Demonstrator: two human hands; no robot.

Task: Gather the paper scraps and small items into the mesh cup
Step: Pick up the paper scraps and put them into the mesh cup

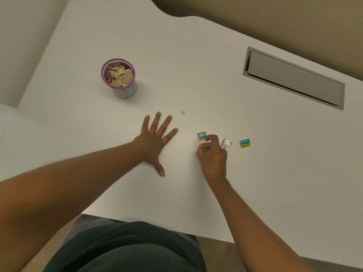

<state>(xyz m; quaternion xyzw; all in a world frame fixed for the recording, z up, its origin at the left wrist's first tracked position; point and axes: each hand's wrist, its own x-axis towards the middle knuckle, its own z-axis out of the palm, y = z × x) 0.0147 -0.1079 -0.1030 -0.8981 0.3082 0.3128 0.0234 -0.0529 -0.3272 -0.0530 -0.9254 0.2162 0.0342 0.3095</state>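
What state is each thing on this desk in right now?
mesh cup: upright, full of paper scraps
paper scrap: loose on desk
near eraser: right fingertips touching it
far eraser: untouched
small silver item: beside right hand
left hand: flat, open
desk hatch: closed

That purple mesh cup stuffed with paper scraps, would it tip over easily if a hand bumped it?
Probably yes. The purple mesh cup looks taller than its base is wide, and thin mesh holding only crumpled tan paper scraps is likely very light. A knock near its rim might slide or topple it on the smooth white table.
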